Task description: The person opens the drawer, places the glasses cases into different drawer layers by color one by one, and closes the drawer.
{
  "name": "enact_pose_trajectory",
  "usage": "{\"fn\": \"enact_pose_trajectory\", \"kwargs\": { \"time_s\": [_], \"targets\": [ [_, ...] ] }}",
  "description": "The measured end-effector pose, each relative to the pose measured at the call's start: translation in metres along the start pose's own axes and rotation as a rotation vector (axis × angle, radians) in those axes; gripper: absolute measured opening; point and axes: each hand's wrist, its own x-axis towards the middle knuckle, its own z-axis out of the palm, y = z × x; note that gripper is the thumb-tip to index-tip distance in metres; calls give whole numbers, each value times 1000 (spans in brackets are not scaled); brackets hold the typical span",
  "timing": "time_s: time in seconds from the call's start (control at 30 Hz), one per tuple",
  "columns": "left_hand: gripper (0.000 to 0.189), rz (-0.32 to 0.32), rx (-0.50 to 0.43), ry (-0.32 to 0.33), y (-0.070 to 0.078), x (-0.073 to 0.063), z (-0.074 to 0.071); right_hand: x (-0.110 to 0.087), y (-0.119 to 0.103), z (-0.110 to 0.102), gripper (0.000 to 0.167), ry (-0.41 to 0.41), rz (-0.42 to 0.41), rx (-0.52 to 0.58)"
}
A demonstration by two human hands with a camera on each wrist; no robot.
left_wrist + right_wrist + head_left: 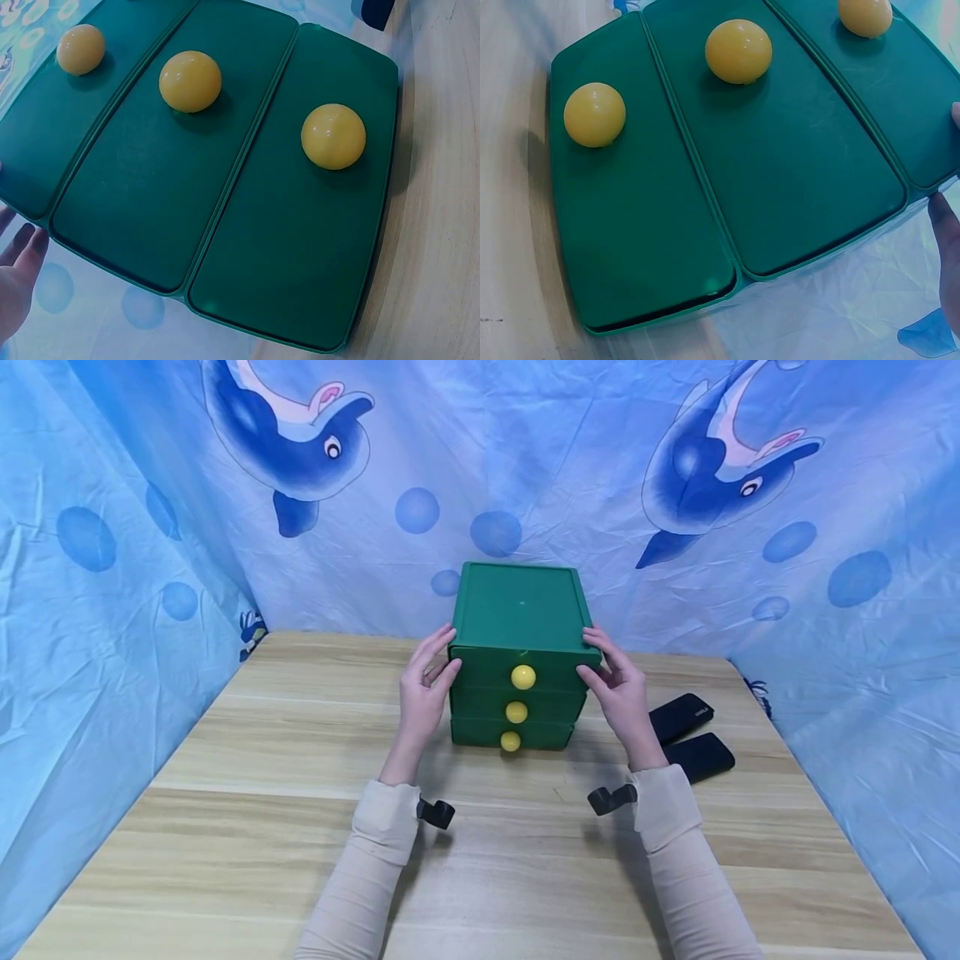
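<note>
A green plastic drawer box (522, 610) stands on the table with its front towards me. Three drawers are stacked in it, each with a round yellow knob (523, 677), and all look closed. My left hand (424, 689) holds the box's upper left front corner, thumb on the front and fingers along the side. Mirroring it, my right hand (619, 687) grips the upper right corner the same way. In the left wrist view the drawer fronts (150, 187) fill the frame, with left fingertips at the box's edge. Right fingers appear at the edge in the right wrist view.
Two flat black cases (701, 757) lie on the wooden table (262, 827), right of the box and partly behind my right forearm. A blue dolphin-print curtain (570, 468) hangs behind and on both sides. Small black cameras (437, 814) are strapped to both wrists.
</note>
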Motion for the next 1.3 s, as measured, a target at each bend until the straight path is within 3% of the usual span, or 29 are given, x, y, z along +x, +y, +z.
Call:
{"fn": "enact_pose_trajectory", "kwargs": {
  "time_s": [0.17,0.4,0.57,0.9,1.3],
  "targets": [
    [39,-36,13,2,5,0,1,-1,-4,-3,46,-21,5,-20],
    [38,-64,24,-10,31,-4,2,-11,-5,-8,50,-29,-15,-1],
    [39,-79,23,-7,34,-3,2,-21,-5,-11,50,-8,-14,4],
    [39,-81,18,-12,34,-1,2,-39,-2,-12,44,57,146,-91],
    [39,-74,17,-7,34,-2,2,-56,6,-13,43,13,297,-61]
  ]
}}
